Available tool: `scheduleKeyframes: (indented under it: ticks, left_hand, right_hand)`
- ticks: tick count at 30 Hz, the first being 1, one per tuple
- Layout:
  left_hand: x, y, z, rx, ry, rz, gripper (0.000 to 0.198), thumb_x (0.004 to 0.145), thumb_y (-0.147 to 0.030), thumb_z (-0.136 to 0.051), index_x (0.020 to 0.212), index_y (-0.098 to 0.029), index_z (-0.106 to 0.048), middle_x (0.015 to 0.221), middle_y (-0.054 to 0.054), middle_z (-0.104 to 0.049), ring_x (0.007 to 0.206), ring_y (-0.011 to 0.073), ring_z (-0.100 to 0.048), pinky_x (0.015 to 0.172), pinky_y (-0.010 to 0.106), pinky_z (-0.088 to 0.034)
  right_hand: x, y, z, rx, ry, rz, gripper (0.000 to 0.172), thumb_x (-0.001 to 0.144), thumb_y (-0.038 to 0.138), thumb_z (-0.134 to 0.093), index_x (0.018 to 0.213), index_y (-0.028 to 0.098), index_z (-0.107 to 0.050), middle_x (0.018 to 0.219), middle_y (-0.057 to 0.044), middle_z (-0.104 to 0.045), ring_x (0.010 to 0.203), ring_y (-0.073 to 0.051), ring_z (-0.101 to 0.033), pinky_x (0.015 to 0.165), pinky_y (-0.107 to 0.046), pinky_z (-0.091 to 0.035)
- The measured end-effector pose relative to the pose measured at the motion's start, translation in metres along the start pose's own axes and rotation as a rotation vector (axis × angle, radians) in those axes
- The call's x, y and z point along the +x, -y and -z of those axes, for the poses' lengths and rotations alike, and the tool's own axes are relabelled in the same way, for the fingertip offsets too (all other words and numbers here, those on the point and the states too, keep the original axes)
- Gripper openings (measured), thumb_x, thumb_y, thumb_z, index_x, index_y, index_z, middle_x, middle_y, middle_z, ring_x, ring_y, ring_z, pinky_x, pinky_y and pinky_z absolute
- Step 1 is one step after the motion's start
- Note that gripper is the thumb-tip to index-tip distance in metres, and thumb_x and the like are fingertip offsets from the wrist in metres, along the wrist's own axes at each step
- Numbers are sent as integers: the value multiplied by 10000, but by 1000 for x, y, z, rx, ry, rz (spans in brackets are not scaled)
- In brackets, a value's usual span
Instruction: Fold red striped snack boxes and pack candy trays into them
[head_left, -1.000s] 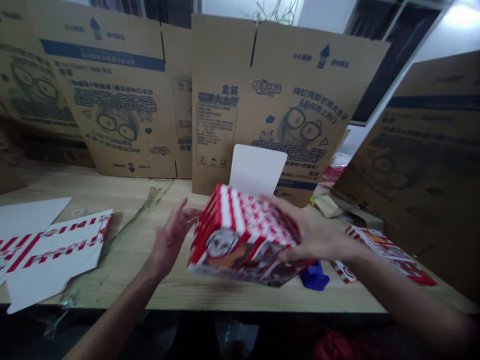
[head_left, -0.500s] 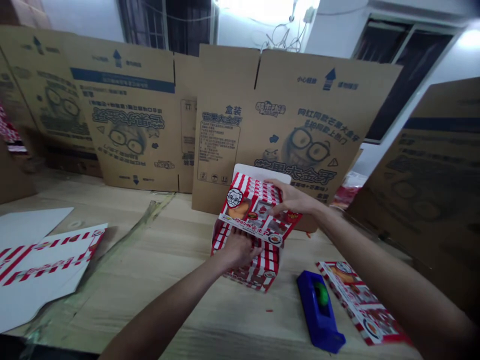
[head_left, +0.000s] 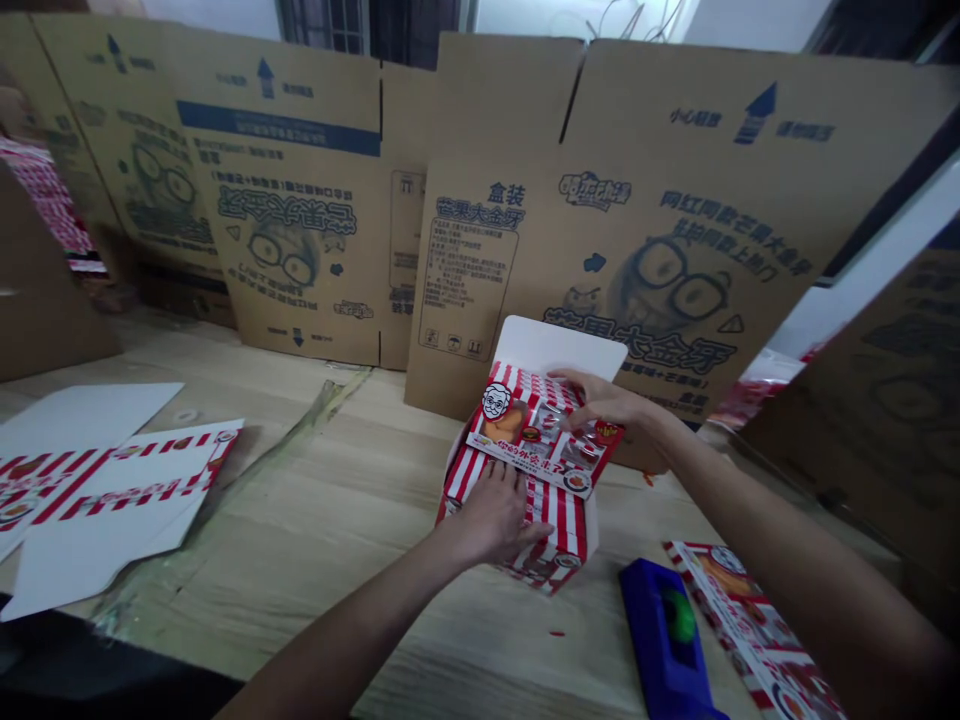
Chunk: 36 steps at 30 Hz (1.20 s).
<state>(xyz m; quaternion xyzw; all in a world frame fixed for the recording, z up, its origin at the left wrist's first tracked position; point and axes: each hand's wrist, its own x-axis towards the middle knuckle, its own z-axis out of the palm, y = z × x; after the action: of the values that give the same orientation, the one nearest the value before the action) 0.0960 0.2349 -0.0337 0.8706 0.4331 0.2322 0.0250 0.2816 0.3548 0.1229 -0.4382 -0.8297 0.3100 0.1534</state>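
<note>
A red-and-white striped carton stands upright on the wooden table, its white lid flap raised at the back. My left hand lies flat against the carton's front wall, fingers stretched out. My right hand rests on a printed inner card with a cartoon face, pressing it at the carton's open top with fingers extended.
Flat striped box blanks lie at the left. A blue tape dispenser and a printed flat card lie at the right. Large brown shipping cartons stand along the back and right side.
The carton went from tilted in both hands to standing upright. My left hand moved onto its front wall and my right onto the card at its top. The view shifted closer.
</note>
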Motion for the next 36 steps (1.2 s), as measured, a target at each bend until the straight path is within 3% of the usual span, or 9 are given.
scheduleKeyframes:
  ticks: [5,13,18,25,28,36]
  left_hand:
    - [-6,1,4,-13,0,-22,689,876,-621,-382,1222,-50,-550,1303,233,-535,1271,364,-423,1085,482,-276]
    - [-9,2,4,66,-39,-66,724,859,-678,-356,1167,-59,-572,1279,229,-547,1255,369,-434,1052,504,-324]
    - [-9,1,4,76,-38,-61,706,853,-675,-377,1178,-78,-568,1287,224,-552,1249,368,-450,1046,511,-329]
    - [-9,0,-2,109,-30,-23,778,855,-689,-346,1202,-26,-560,1272,271,-550,1245,400,-457,1018,515,-355]
    - [-9,0,-1,110,-30,-35,783,852,-690,-355,1186,-16,-573,1270,290,-547,1244,411,-454,1004,519,-363]
    - [-9,0,-2,141,-58,-58,756,863,-682,-326,1126,-35,-616,1219,277,-579,1223,421,-473,1002,525,-356]
  right_hand:
    - [-2,-2,-3,-30,-55,-9,808,517,242,-814,1264,156,-518,1196,-82,-611,1050,-269,-579,942,-401,-474]
    - [3,-8,-1,-156,-44,2,855,494,257,-812,1289,148,-516,1250,-91,-598,1092,-275,-575,976,-390,-461]
    - [-2,0,-4,-181,-17,19,796,540,293,-793,1281,162,-535,1217,-77,-626,1042,-274,-607,930,-392,-494]
    - [-13,9,-8,-434,-86,76,807,580,279,-789,1328,161,-509,1331,-115,-551,1183,-312,-530,1048,-445,-388]
    - [-13,12,-9,-467,-89,50,823,584,275,-785,1337,119,-494,1337,-143,-540,1199,-318,-519,1055,-443,-379]
    - [-18,9,-16,-522,-91,115,805,600,327,-780,1341,179,-503,1324,-119,-547,1194,-343,-519,1052,-481,-377]
